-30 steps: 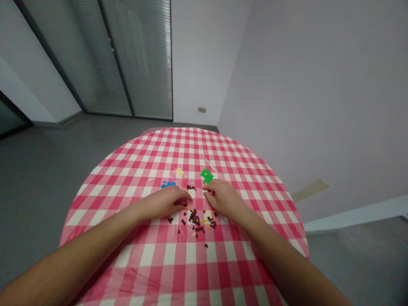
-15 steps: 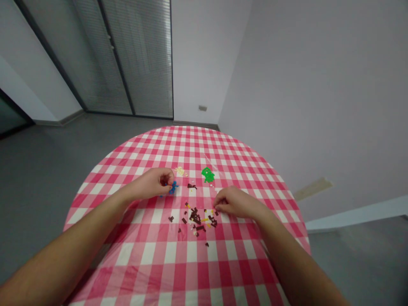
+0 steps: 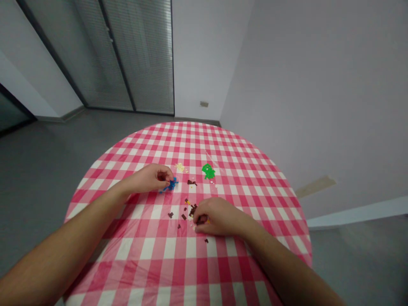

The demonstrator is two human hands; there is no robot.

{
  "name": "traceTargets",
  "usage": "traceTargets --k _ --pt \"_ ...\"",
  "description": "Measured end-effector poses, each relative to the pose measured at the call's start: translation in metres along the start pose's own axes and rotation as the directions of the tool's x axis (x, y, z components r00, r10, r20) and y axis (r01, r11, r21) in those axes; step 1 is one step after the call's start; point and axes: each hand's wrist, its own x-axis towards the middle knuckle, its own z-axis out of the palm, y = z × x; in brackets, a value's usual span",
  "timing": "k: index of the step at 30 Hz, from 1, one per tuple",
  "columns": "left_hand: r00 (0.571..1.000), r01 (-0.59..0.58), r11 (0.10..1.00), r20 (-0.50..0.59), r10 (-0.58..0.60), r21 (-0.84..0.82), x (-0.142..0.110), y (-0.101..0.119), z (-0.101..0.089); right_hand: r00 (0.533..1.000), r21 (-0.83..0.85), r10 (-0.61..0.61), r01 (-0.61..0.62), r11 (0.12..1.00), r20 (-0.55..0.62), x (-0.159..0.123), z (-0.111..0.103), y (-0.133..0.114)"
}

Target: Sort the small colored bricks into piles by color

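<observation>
My left hand (image 3: 148, 179) is closed around a cluster of small blue plastic bricks (image 3: 170, 185), which stick out past its fingertips. My right hand (image 3: 217, 217) rests low over a scattered heap of dark brown bricks (image 3: 192, 211), with a dark piece (image 3: 201, 219) pinched at its fingertips. The hand hides part of the heap. A few yellow bits lie beside it. Between my hands sits a small dark brown group (image 3: 191, 182). Farther off lie green bricks (image 3: 208, 171) and pale cream bits (image 3: 179, 167).
Everything lies on a round table with a pink and white gingham cloth (image 3: 178, 263). Its far edge curves at the back. Beyond it are a grey floor (image 3: 47, 170), glass doors with blinds (image 3: 140, 55) and a pale wall (image 3: 270, 85). No other person shows.
My left hand has gathered up the blue bricks and lifted them from the cloth. My right hand has moved toward me and down onto the brown heap. The view has tilted slightly.
</observation>
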Motion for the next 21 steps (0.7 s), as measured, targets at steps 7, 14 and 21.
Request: traceTargets --k 7,14,21 --pt "1.000 0.011 1.000 -0.022 -0.011 0.011 0.001 -0.002 0.000 0.959 0.093 0.186 -0.169 0.981 -0.212 -0.015 -0.033 0.027" --pt "0.999 0.026 0.999 -0.021 -0.027 -0.024 0.002 -0.004 0.001 0.977 -0.017 0.081 -0.087 0.996 -0.199 -0.008 -0.017 0.022" --pt "1.000 0.004 1.000 -0.016 -0.004 0.002 0.001 -0.005 0.002 0.993 -0.218 -0.034 0.008 0.976 -0.116 0.012 0.011 -0.001"
